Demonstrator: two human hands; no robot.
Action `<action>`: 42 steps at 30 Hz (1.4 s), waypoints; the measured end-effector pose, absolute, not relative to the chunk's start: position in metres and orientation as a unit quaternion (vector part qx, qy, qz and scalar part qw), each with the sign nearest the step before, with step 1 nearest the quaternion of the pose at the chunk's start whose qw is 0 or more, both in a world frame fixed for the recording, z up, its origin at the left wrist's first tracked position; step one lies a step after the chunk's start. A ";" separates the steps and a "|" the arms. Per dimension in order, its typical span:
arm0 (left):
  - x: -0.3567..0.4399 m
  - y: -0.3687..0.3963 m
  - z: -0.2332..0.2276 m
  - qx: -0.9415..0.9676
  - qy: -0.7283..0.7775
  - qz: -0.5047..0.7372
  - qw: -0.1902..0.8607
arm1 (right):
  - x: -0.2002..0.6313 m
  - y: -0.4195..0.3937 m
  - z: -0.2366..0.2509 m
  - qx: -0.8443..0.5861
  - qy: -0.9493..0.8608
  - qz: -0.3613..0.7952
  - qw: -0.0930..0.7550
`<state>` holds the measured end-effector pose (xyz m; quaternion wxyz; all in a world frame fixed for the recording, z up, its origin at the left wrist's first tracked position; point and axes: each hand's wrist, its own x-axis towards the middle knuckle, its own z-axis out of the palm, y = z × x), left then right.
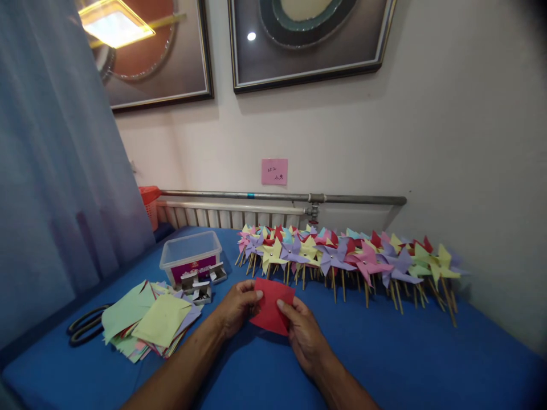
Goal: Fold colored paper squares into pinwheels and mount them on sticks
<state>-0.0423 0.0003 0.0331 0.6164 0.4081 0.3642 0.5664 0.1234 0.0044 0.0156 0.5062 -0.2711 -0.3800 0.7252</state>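
A square sheet of red paper (273,307) is held up above the blue table cover between both hands. My left hand (236,306) pinches its left edge, thumb on the front face and fingers behind. On the right edge, my right hand (304,330) grips the sheet in the same way, with its fingers partly hidden. Left of my left forearm lies a loose pile of coloured paper sheets (162,320), a pale yellow one on top. Small open boxes (201,292) sit just beyond my left hand; their contents are too small to make out.
Many paper pinwheels on sticks (335,259) spread across the back right. A clear plastic tub (191,250) stands behind the boxes. Black-handled scissors (88,326) lie at the far left, partly under the paper. A blue curtain (64,171) hangs on the left; a pipe (277,196) runs along the wall.
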 end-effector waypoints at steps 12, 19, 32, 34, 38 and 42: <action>-0.049 -0.001 0.041 0.466 0.372 0.568 0.568 | 0.124 0.008 0.009 -0.294 -0.392 0.693 0.529; -0.049 0.001 0.036 0.454 0.386 0.566 0.570 | 0.124 0.009 0.008 -0.302 -0.404 0.680 0.533; -0.052 0.012 0.022 0.399 0.452 0.584 0.544 | 0.126 0.018 0.000 -0.323 -0.402 0.665 0.541; -0.053 0.012 0.023 0.382 0.448 0.590 0.552 | 0.128 0.016 0.003 -0.326 -0.397 0.675 0.530; -0.051 0.009 0.027 0.372 0.437 0.592 0.566 | 0.130 0.010 0.010 -0.325 -0.386 0.694 0.513; -0.045 0.006 0.028 0.392 0.420 0.599 0.558 | 0.127 0.001 0.018 -0.272 -0.385 0.730 0.495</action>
